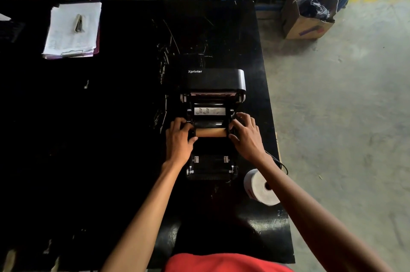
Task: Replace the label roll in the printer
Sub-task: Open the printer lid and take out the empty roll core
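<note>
A black Xprinter label printer stands open on the black table, its lid tilted back. A bare brown cardboard core lies across the roll bay between two black side holders. My left hand grips the left holder and core end with curled fingers. My right hand grips the right holder and core end the same way. A full white label roll lies on its side on the table, to the right of the printer's front and under my right forearm.
The black table ends just right of the printer, with concrete floor beyond. A clipboard of papers lies at the far left. A cardboard box sits on the floor at the back right. A black cable runs beside the printer.
</note>
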A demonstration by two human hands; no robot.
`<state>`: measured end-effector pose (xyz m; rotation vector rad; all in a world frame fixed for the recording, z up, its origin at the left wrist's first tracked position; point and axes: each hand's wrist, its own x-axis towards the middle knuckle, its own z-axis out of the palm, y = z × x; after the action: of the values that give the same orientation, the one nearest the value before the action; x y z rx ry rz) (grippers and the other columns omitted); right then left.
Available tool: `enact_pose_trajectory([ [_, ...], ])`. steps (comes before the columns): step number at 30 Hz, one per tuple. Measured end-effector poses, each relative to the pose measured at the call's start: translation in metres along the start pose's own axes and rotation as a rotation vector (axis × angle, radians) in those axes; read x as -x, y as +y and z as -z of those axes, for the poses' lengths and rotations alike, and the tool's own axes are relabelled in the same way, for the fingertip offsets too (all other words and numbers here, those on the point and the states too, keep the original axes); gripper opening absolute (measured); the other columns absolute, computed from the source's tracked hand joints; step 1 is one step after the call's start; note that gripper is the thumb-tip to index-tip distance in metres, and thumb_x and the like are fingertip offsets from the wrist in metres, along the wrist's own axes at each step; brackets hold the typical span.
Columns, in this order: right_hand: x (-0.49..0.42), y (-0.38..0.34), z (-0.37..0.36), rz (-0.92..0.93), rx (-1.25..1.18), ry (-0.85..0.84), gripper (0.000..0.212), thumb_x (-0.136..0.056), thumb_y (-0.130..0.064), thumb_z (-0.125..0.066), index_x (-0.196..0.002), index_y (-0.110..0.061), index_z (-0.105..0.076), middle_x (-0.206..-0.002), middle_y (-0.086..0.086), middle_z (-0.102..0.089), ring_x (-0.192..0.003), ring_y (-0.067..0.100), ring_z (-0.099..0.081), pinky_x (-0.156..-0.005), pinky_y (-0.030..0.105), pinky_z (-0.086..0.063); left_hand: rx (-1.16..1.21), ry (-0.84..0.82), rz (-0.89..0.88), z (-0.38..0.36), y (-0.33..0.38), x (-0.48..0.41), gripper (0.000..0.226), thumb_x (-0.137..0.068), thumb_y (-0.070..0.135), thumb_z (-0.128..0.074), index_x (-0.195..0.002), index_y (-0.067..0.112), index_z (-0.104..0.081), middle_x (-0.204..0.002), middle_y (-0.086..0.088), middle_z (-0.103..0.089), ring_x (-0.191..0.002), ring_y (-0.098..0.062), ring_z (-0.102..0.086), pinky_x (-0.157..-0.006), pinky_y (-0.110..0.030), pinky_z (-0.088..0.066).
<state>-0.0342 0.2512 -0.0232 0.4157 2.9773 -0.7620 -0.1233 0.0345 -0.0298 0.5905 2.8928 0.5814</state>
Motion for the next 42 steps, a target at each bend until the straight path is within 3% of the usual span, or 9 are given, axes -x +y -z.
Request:
enact_pose_trajectory([
  [4, 0.003, -0.001, 0.012, 0.039, -0.231, -0.005, 0.03, -0.09, -0.015, -0.072, -0.118, -0.013, -0.061, -0.141, 0.009, -0.05, -0.131, 0.031, -0.047, -0.105, 0.049, -0.047, 0.239, 0.089, 0.004, 0.02, 0.003, -0.001, 0.033, -0.08, 0.022, -0.08, -0.108, 0.01, -0.07, -0.119, -0.006, -0.063, -0.115, -0.024, -0.058, -0.102, -0.038, -0.046],
  [8, 0.024, -0.004, 0.043, -0.074, -0.714, -0.16, 0.016, -0.095, -0.015, -0.069, -0.11, -0.02, -0.065, -0.11, -0.005, -0.067, -0.103, 0.011, -0.066, -0.089, 0.034, -0.057, 0.81, -0.076, 0.065, 0.058, 0.005, 0.007, 0.028, -0.078, 0.028, -0.081, -0.102, 0.018, -0.069, -0.101, 0.008, -0.075, -0.099, -0.007, -0.071, -0.089, -0.02, -0.055],
  [11, 0.058, -0.012, 0.058, -0.187, -1.067, -0.232, 0.012, -0.096, -0.026, -0.068, -0.107, -0.02, -0.071, -0.099, -0.002, -0.075, -0.097, 0.012, -0.072, -0.091, 0.025, -0.056, 1.065, -0.198, 0.162, 0.071, 0.01, 0.032, 0.032, -0.071, 0.034, -0.084, -0.095, 0.017, -0.069, -0.092, -0.005, -0.078, -0.082, -0.021, -0.077, -0.077, -0.021, -0.059],
  [15, 0.102, -0.014, 0.051, -0.326, -1.127, -0.255, 0.012, -0.093, -0.026, -0.071, -0.103, -0.021, -0.076, -0.099, 0.004, -0.08, -0.097, 0.014, -0.076, -0.093, 0.02, -0.055, 1.136, -0.28, 0.288, 0.066, 0.014, 0.076, 0.042, -0.071, 0.032, -0.084, -0.109, 0.02, -0.069, -0.092, -0.008, -0.079, -0.075, -0.027, -0.078, -0.08, -0.02, -0.059],
  [19, 0.15, -0.012, 0.033, -0.416, -1.185, -0.28, 0.008, -0.095, -0.017, -0.069, -0.094, -0.019, -0.076, -0.084, 0.002, -0.074, -0.07, 0.003, -0.066, -0.064, 0.014, -0.05, 1.144, -0.338, 0.328, 0.052, 0.014, 0.126, 0.041, -0.07, 0.029, -0.085, -0.107, 0.014, -0.075, -0.098, -0.007, -0.079, -0.075, -0.032, -0.077, -0.079, -0.025, -0.061],
  [21, 0.167, -0.01, 0.03, -0.426, -1.195, -0.26, 0.008, -0.094, -0.014, -0.066, -0.093, -0.018, -0.074, -0.088, 0.006, -0.071, -0.075, 0.004, -0.065, -0.073, 0.017, -0.052, 1.175, -0.319, 0.34, 0.045, 0.011, 0.144, 0.035, -0.07, 0.029, -0.085, -0.101, 0.017, -0.076, -0.095, -0.008, -0.079, -0.074, -0.032, -0.077, -0.076, -0.026, -0.061],
  [25, 0.191, -0.001, 0.037, -0.428, -1.197, -0.197, 0.004, -0.094, -0.009, -0.064, -0.094, -0.008, -0.068, -0.092, 0.017, -0.068, -0.094, 0.028, -0.061, -0.098, 0.045, -0.046, 0.909, -0.183, 0.373, 0.025, -0.009, 0.167, 0.032, -0.072, 0.026, -0.087, -0.101, 0.019, -0.075, -0.089, -0.003, -0.076, -0.077, -0.019, -0.075, -0.075, -0.024, -0.059],
  [32, 0.217, 0.004, 0.046, -0.431, -1.222, -0.128, 0.014, -0.091, -0.02, -0.066, -0.1, -0.01, -0.072, -0.1, 0.025, -0.072, -0.1, 0.03, -0.062, -0.093, 0.034, -0.048, 0.182, -0.319, 0.137, -0.031, -0.028, 0.197, 0.043, -0.068, 0.024, -0.09, -0.106, 0.01, -0.076, -0.097, -0.005, -0.069, -0.083, -0.019, -0.067, -0.078, -0.032, -0.056],
  [42, 0.225, 0.004, 0.045, -0.415, -1.19, -0.095, 0.026, -0.099, -0.007, -0.059, -0.113, 0.015, -0.063, -0.105, 0.034, -0.069, -0.102, 0.032, -0.061, -0.094, 0.034, -0.05, 0.226, -0.224, 0.092, -0.023, -0.016, 0.2, 0.061, -0.062, 0.021, -0.093, -0.118, 0.014, -0.068, -0.105, -0.004, -0.062, -0.098, -0.019, -0.063, -0.087, -0.035, -0.055],
])
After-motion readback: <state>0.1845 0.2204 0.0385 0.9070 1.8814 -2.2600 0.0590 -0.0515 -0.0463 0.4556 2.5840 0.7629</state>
